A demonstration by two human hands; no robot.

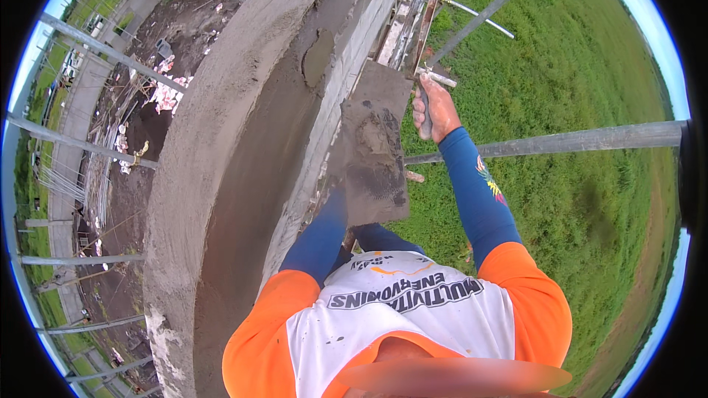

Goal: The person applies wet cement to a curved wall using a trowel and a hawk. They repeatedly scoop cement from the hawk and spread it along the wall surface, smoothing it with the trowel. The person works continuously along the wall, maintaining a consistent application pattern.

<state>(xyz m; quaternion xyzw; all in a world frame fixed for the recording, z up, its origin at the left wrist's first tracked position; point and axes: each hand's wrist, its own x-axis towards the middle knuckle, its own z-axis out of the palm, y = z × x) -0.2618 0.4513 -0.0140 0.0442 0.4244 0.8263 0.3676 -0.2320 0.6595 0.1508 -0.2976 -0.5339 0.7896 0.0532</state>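
In the centre of the frame, a flat grey board (385, 205) stood out over the near side of a curved wall (214, 125), with a smeared heap of wet mortar (375, 136) on its middle. The right hand (436, 108), right of the board's upper part, had its fingers curled round a slim grey tool (425, 130), of which only a little showed, so its full shape could not be told. The left forearm, in a blue sleeve (322, 232), ran up from the lower centre toward the board's lower left edge; the left hand was hidden there, and whether it was gripping or spread could not be told. The wall swept from the top centre to the lower left, its side coated in brown-grey plaster, with a rounded darker patch (318, 57) near the upper centre. A metal pole (590, 142) crossed the grass (560, 214) at right.
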